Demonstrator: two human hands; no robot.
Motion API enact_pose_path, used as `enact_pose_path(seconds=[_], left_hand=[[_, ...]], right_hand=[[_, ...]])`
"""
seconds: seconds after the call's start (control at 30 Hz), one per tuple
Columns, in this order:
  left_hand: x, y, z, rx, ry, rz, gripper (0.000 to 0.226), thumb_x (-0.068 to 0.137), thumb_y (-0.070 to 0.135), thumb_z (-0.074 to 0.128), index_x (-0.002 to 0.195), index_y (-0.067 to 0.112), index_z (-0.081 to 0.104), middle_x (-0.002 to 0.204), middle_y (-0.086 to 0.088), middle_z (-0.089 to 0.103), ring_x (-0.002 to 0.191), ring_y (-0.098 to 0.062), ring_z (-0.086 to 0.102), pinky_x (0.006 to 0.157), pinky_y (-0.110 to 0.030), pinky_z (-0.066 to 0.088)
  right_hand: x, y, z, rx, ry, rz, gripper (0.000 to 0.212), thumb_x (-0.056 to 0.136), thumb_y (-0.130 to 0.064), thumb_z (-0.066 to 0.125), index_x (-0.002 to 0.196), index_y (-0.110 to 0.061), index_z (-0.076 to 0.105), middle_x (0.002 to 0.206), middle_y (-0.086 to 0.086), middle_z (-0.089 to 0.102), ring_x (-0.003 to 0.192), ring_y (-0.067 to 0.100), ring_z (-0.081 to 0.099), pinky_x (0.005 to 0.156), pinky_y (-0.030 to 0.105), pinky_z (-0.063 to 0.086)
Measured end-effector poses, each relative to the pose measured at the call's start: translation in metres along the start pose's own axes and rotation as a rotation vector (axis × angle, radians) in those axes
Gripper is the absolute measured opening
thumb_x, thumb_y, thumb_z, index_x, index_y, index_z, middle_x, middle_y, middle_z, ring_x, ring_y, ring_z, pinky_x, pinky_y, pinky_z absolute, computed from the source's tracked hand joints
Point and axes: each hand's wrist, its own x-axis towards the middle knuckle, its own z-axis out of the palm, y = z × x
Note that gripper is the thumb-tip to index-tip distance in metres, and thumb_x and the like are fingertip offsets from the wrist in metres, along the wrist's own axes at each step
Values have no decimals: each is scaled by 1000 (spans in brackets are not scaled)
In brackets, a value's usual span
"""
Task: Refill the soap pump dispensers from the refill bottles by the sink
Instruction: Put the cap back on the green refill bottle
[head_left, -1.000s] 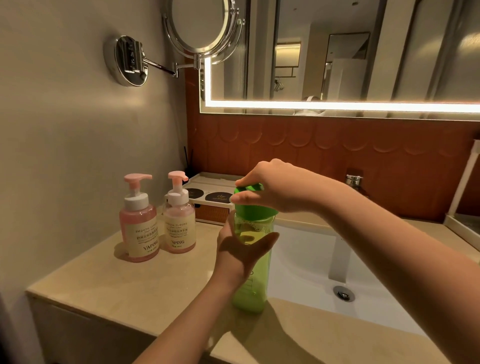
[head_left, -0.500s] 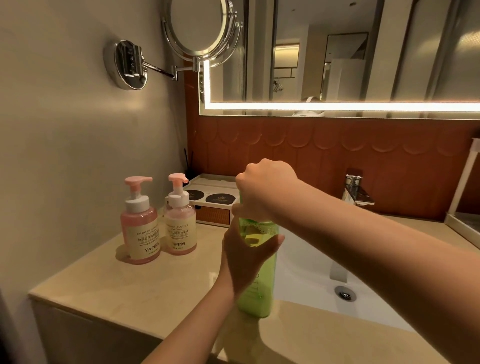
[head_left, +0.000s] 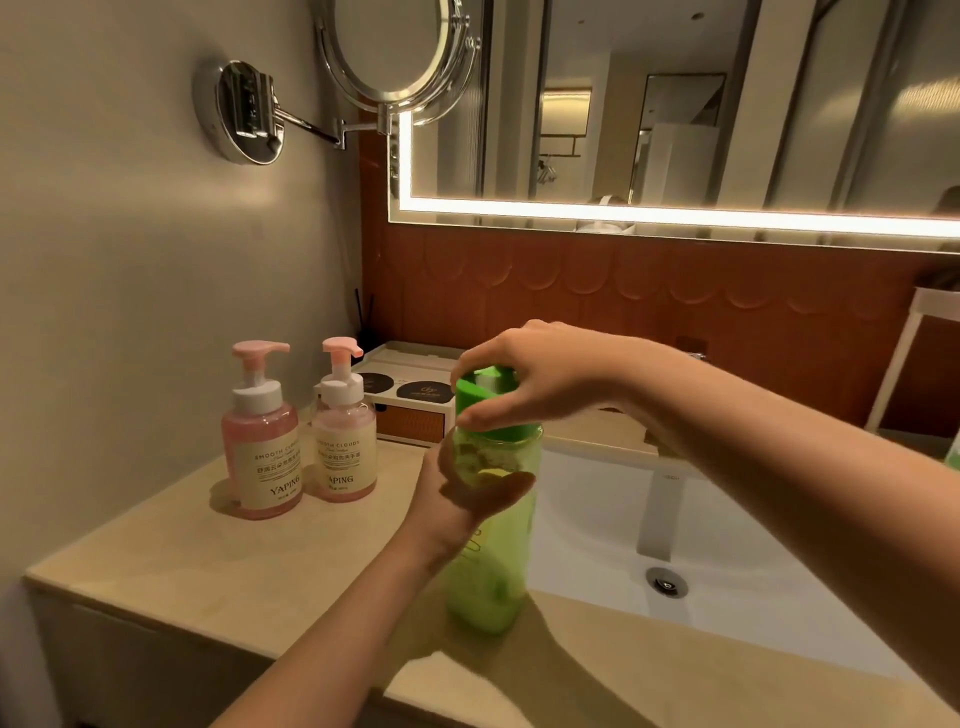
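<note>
A translucent green refill bottle (head_left: 493, 571) stands on the beige counter (head_left: 182, 561), its base just beside the front left corner of the white sink basin (head_left: 753, 530). The person's left hand (head_left: 462, 499) grips the bottle's upper body, thumb lying across the front and fingers wrapped behind it. The right hand (head_left: 535, 374) comes in from the right over the basin and clasps the bottle's green cap (head_left: 475, 397) from above, with fingertips curled round its rim. The cap sits on the bottle's neck; whether it is loosened cannot be told. A yellowish liquid shows through the bottle's wall.

To the left, near the wall, two soap pump dispensers stand side by side and nearly touching, well apart from the bottle. The left pump dispenser (head_left: 262, 452) and the right pump dispenser (head_left: 343, 441) both have pink pump heads, white collars, pink liquid and cream labels reading YAPING.

Behind them a small white box (head_left: 410, 410) carries two dark round coasters on top. Dark reed sticks (head_left: 361, 312) rise in the corner. A chrome swivel mirror (head_left: 395, 47) hangs from the wall on an arm, beside a large wall mirror (head_left: 675, 104) with a lit edge. A drain (head_left: 666, 582) sits in the basin floor.
</note>
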Motion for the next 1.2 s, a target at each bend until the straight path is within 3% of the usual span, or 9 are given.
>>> enact_pose_path(seconds=[0.1,0.2,0.4,0.5,0.63,0.8,0.97,1.1,1.2], left_hand=[[-2,-1,-4,-108,-59,-41,85,35,57,86,97,6,59,78,5,70,78,-5,65,68,-18,53],[-2,1,-5,-117,-115,-94,91,31,65,83,100,11,57,81,9,70,81,-2,65,70,-16,51],[-4,5,-10,-167,-184,-215,85,25,41,88,100,19,54,81,11,72,85,-6,67,71,-15,51],[-6,9,-9,-185,-187,-204,63,34,28,71,92,20,49,71,16,71,74,2,67,65,-10,50],[-5,6,-9,-172,-170,-179,79,23,34,84,94,21,52,75,16,72,76,2,67,65,-10,50],[-4,3,-4,-172,-119,-117,43,44,20,74,87,22,69,79,4,72,78,-6,68,66,-14,51],[-5,3,7,-86,28,-55,50,53,22,79,99,13,63,85,5,72,86,-11,67,67,-15,51],[-9,8,14,-59,63,-52,49,58,27,84,98,17,58,75,17,71,76,3,66,61,-10,48],[-13,11,13,-17,26,-36,59,50,38,82,99,20,56,78,21,70,78,7,65,62,-7,48]], right_hand=[[-6,19,4,379,-96,-58,56,82,-37,63,135,-36,44,126,-9,49,111,12,49,81,22,50],[-5,32,12,629,-151,-110,58,79,-34,68,132,-39,44,122,-12,49,112,13,50,83,24,52],[3,39,8,778,-237,-156,50,73,-21,67,119,-37,56,124,-6,52,113,16,52,82,24,52],[4,39,1,817,-179,-173,51,71,-21,67,119,-35,57,121,-8,54,109,12,54,79,21,52],[4,33,4,626,-92,-159,47,75,-31,72,119,-33,57,121,-8,54,110,13,53,81,23,55],[-4,18,7,402,63,-48,40,77,-40,69,114,-27,61,109,-7,59,98,13,57,73,20,55],[-8,-4,28,-387,451,122,57,85,-68,26,90,-19,55,67,-4,53,59,12,49,50,23,37],[-6,-12,34,-389,410,143,76,85,-70,15,95,-8,59,101,5,56,97,20,47,80,33,41],[-6,-21,20,214,147,119,65,92,-59,26,137,-14,41,145,5,36,128,20,35,99,33,35]])
